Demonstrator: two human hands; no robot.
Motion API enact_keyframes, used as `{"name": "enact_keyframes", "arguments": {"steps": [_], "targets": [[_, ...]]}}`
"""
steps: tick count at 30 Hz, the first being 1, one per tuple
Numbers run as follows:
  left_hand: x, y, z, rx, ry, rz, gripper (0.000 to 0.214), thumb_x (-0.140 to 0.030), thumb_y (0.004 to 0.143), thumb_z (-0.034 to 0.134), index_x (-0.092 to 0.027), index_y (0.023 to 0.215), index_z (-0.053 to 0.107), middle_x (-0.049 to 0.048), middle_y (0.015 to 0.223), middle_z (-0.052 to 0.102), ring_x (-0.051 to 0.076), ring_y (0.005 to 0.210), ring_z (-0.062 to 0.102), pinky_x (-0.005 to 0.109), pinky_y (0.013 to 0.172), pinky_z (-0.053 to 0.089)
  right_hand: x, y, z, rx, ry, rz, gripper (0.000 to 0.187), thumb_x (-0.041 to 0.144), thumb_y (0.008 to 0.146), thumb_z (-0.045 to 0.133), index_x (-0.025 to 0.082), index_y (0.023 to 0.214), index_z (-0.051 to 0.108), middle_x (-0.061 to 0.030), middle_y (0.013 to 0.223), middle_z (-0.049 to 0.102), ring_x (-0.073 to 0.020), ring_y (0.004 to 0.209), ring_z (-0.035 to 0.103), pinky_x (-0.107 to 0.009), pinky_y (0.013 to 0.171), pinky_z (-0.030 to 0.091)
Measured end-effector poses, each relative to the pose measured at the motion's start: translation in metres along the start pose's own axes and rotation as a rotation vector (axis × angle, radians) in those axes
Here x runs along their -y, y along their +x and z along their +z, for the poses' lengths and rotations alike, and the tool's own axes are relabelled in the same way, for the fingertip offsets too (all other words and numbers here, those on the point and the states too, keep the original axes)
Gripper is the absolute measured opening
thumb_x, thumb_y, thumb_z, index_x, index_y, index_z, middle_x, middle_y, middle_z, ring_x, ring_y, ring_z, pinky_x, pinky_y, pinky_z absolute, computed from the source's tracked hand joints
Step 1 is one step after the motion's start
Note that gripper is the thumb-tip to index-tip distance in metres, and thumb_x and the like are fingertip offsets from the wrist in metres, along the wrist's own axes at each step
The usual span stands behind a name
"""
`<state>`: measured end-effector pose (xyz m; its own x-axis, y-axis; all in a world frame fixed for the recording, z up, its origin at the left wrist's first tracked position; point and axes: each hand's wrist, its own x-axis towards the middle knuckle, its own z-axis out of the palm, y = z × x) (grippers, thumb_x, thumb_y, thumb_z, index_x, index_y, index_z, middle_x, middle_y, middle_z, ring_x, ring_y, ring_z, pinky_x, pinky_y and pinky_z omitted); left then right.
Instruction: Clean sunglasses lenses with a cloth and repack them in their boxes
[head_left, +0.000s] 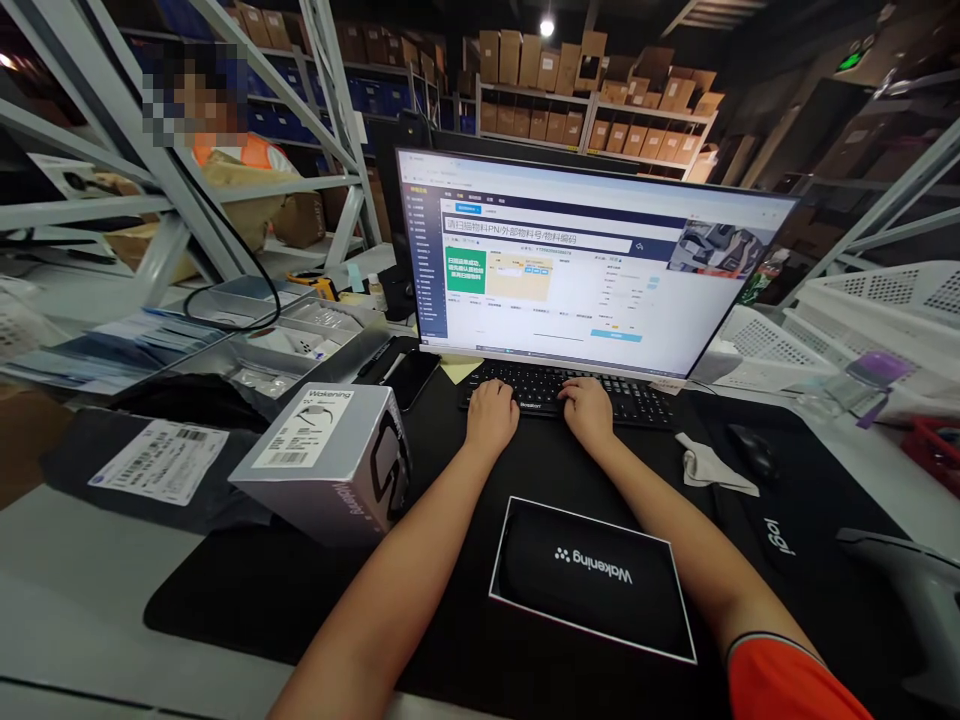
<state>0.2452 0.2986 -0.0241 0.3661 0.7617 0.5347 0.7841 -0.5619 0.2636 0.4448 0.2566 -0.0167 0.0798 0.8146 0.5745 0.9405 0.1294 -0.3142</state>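
Both of my hands rest on a black keyboard (536, 385) below a large lit monitor (570, 270). My left hand (492, 415) lies over the keyboard's left part, its fingers spread a little on the keys. Over the middle keys sits my right hand (589, 412), fingers apart and holding nothing. Between my forearms a black card with a white border, printed "Wakening" (592, 580), lies flat on the desk mat. Left of my left forearm stands a grey "Wakening" box (322, 460) with a white label.
A dark shipping bag (161, 465) with a label lies at the left. Nearby are a phone (411, 378) and grey trays (322, 325). Rightward are a mouse (752, 450), a cloth (712, 467) and a scanner (904, 575). A person in an orange vest (251, 152) is behind the rack.
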Motion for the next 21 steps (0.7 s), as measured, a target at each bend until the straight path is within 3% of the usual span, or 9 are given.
{"name": "enact_keyframes", "arguments": {"steps": [3,8,11,15,21], "targets": [[0.001,-0.001,-0.001,-0.025,-0.005,-0.037,0.017,-0.017,0.091,0.055,-0.018,0.105,0.064,0.0127,0.117,0.062,0.03,0.116,0.056,0.044,0.103,0.047,0.002,0.001,-0.002,0.038,-0.015,-0.034,0.034,0.001,0.078,0.049,0.017,0.079,0.08,-0.0123,0.117,0.073,-0.0302,0.115,0.06,-0.044,0.102,0.047],[0.002,-0.001,-0.001,-0.041,-0.013,-0.071,0.019,-0.018,0.091,0.056,-0.017,0.108,0.065,0.0137,0.118,0.062,0.03,0.117,0.056,0.044,0.106,0.046,0.007,0.002,-0.005,0.09,-0.031,-0.029,0.039,0.002,0.081,0.046,0.018,0.095,0.079,-0.0094,0.123,0.071,-0.0249,0.118,0.06,-0.038,0.106,0.046],[0.002,-0.001,-0.001,-0.024,-0.02,-0.05,0.017,-0.017,0.091,0.055,-0.018,0.105,0.066,0.0132,0.12,0.062,0.03,0.119,0.056,0.044,0.106,0.047,-0.001,0.005,-0.01,0.098,-0.077,0.06,0.047,0.0,0.08,0.043,0.015,0.11,0.076,-0.0105,0.123,0.072,-0.0249,0.117,0.061,-0.036,0.105,0.045],[0.0,0.0,-0.002,-0.006,-0.031,-0.031,0.017,-0.017,0.091,0.054,-0.018,0.102,0.066,0.0132,0.119,0.064,0.031,0.115,0.058,0.045,0.101,0.05,-0.013,0.008,-0.015,0.095,-0.176,0.221,0.054,0.002,0.081,0.043,0.007,0.13,0.065,-0.0177,0.118,0.073,-0.0299,0.112,0.064,-0.041,0.104,0.043],[0.0,0.001,-0.004,0.004,-0.042,-0.029,0.016,-0.017,0.091,0.054,-0.018,0.102,0.066,0.0134,0.117,0.064,0.032,0.113,0.058,0.046,0.1,0.05,-0.016,0.007,-0.013,0.075,-0.259,0.287,0.05,0.004,0.084,0.044,0.005,0.131,0.062,-0.0214,0.114,0.072,-0.0329,0.113,0.065,-0.05,0.113,0.031]]}}
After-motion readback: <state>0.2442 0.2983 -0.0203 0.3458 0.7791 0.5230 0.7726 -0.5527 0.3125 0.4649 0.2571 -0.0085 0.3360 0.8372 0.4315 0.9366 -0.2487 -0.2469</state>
